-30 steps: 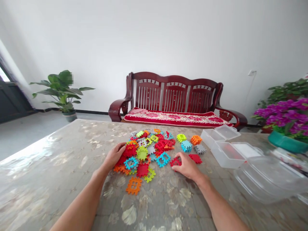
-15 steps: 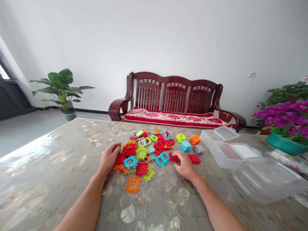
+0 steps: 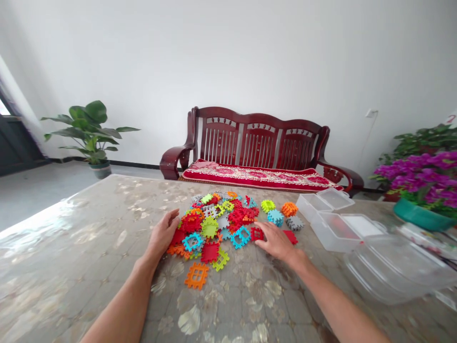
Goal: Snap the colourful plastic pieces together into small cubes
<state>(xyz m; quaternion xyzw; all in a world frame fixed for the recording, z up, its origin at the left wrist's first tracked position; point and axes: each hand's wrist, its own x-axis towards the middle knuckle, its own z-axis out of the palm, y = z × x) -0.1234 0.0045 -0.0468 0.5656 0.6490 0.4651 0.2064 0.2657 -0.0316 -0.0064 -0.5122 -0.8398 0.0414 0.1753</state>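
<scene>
A mixed pile of notched plastic building tiles [image 3: 209, 227] in red, blue, green, orange and grey lies on the table. My left hand [image 3: 164, 232] rests at the pile's left edge, fingers stretched forward beside a red tile. On the pile's other side my right hand [image 3: 277, 242] is open, its thumb and fingers apart around the right part of a red window tile [image 3: 255, 233]. Another red tile [image 3: 291, 237] is partly covered by that hand. In front of the pile sits an orange window tile [image 3: 196, 276]; a blue frame tile [image 3: 240, 237] lies left of the red window tile.
Small stacks stand right of the pile: green [image 3: 268, 206], blue [image 3: 275, 217], orange [image 3: 289, 208] and grey [image 3: 294, 223]. Clear plastic boxes [image 3: 339, 233] with lids occupy the table's right side, near a teal flower pot [image 3: 423, 215]. A wooden bench [image 3: 259, 138] stands beyond the table.
My right hand has shifted slightly, its fingers spread wider, and more of the red window tile shows. It covers more of the other red tile. The left hand has hardly moved.
</scene>
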